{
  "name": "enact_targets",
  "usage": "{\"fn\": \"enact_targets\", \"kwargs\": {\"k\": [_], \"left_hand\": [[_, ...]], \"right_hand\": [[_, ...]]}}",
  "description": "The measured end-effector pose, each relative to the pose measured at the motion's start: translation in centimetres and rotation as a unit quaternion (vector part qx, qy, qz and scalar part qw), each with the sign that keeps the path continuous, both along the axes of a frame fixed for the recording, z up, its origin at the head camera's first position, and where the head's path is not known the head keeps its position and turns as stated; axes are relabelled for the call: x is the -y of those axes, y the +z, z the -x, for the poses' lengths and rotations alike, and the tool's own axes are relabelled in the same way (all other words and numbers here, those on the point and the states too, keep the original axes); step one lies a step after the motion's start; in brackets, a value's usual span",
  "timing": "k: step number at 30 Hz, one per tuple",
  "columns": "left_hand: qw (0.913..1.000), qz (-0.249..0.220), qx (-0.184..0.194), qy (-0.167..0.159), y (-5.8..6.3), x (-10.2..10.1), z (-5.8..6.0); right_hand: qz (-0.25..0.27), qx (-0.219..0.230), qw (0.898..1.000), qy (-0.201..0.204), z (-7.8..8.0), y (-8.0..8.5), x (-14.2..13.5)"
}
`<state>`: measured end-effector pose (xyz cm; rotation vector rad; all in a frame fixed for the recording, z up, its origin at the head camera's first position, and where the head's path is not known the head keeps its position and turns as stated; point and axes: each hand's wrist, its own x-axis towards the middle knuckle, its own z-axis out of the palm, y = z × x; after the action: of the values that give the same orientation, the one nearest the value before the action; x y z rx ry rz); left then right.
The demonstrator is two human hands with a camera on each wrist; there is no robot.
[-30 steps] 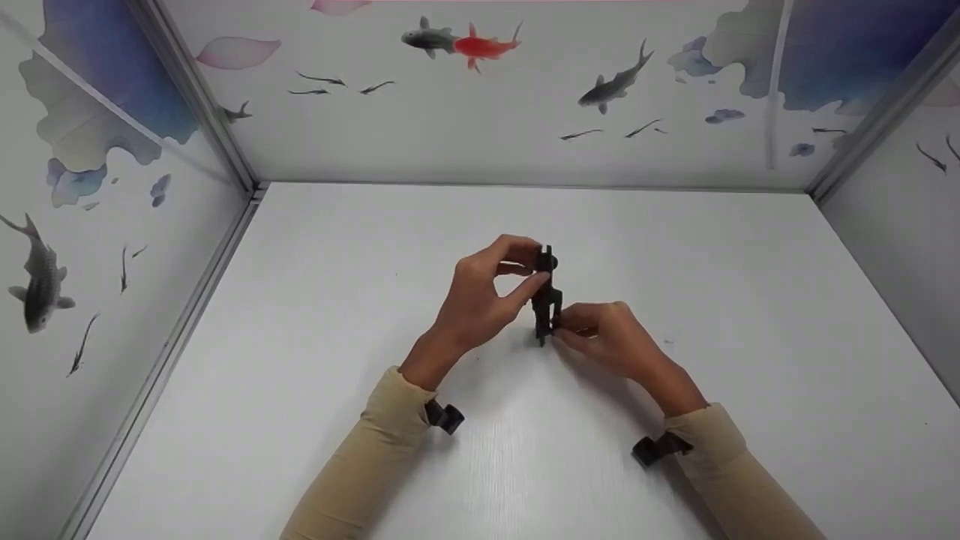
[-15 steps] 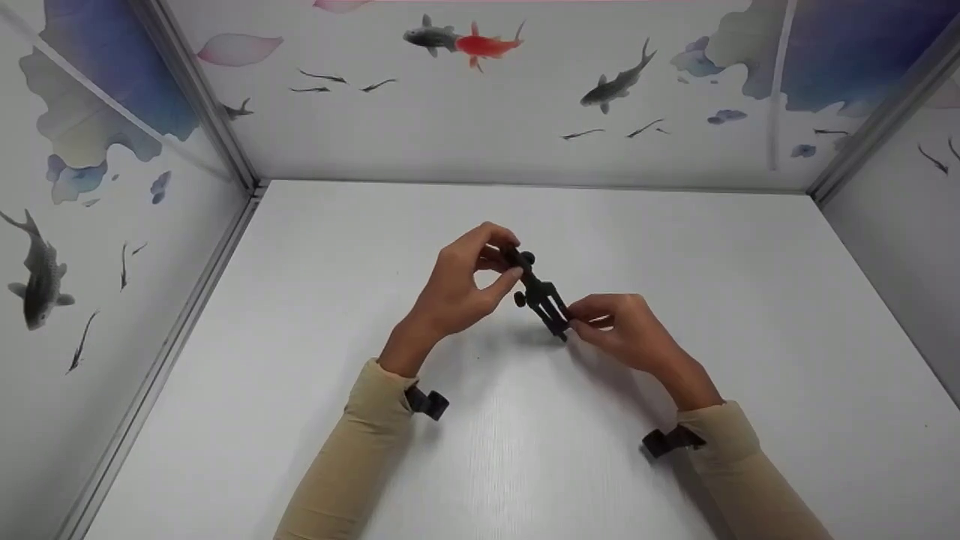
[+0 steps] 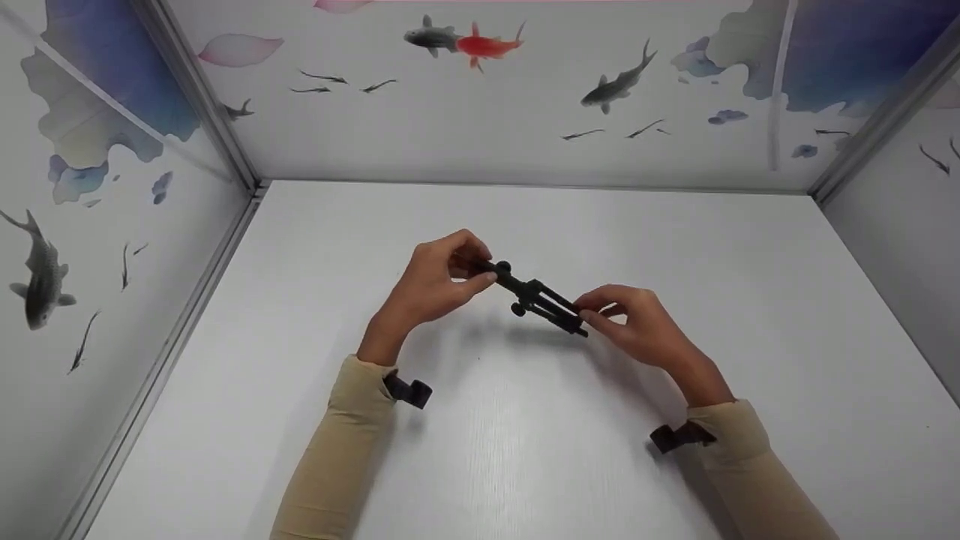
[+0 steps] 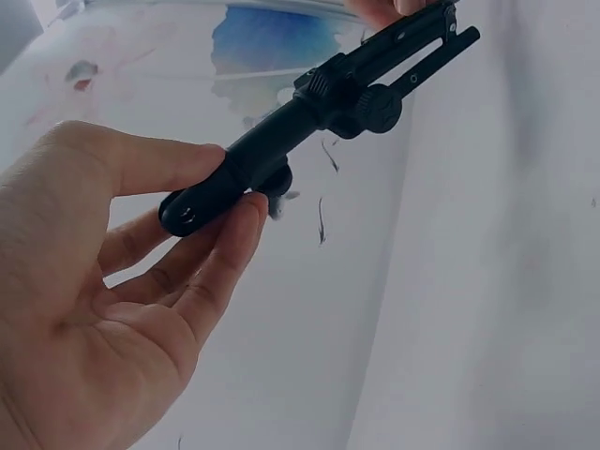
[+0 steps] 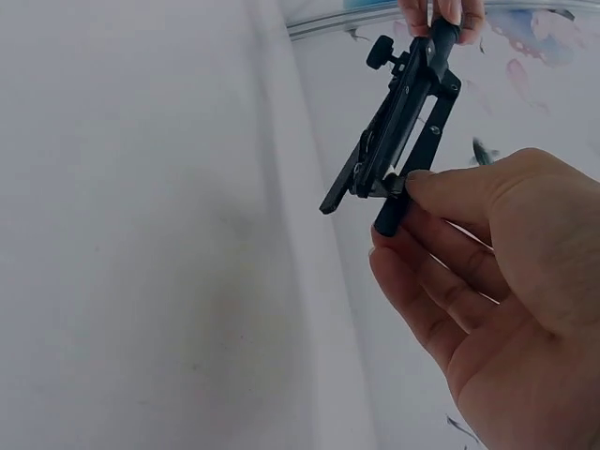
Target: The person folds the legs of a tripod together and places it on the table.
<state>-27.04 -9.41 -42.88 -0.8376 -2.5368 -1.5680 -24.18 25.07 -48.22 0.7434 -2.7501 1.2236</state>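
Note:
A small black tripod (image 3: 531, 291) with round knobs and folded legs is held between both hands above the white table (image 3: 360, 465). It slants down to the right in the head view. My left hand (image 3: 436, 281) pinches the thick tube end between thumb and fingers; a round knob (image 4: 380, 108) shows farther along the tripod in the left wrist view. At the other end, my right hand (image 3: 636, 322) pinches the tip of a leg (image 5: 427, 145), its thumb on top and fingers beneath. The fingers partly cover both ends.
White panels printed with fish and lotus leaves stand behind the table (image 3: 510, 150) and along its left side (image 3: 97, 247), joined by a metal corner post (image 3: 202, 105). A black wrist camera (image 3: 409, 391) sits on the left cuff, another camera (image 3: 681, 437) on the right.
The tripod has swung from nearly upright in the head view to a shallow slant. My left hand has moved left with the tube end; my right hand has shifted slightly right and away.

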Motion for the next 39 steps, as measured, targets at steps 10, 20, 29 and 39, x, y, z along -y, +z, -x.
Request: {"fn": "enact_targets", "kwargs": {"k": [10, 20, 29, 39], "left_hand": [[0.9977, 0.045, 0.05, 0.005, -0.8, 1.1, 0.6], [0.9922, 0.077, 0.098, -0.006, -1.6, 1.4, 1.0], [0.9847, 0.124, 0.12, -0.024, -2.9, 1.6, 1.1], [0.9809, 0.156, 0.113, -0.026, -4.0, 1.4, 1.4]], "right_hand": [[0.02, 0.009, 0.999, -0.029, 0.0, 0.1, -0.4], [0.027, 0.002, 0.999, -0.04, 0.3, -0.1, -0.6], [-0.004, -0.002, 0.999, -0.05, 0.4, -0.4, -0.6], [-0.025, 0.017, 0.998, -0.046, 0.6, -1.0, -0.5]]}}
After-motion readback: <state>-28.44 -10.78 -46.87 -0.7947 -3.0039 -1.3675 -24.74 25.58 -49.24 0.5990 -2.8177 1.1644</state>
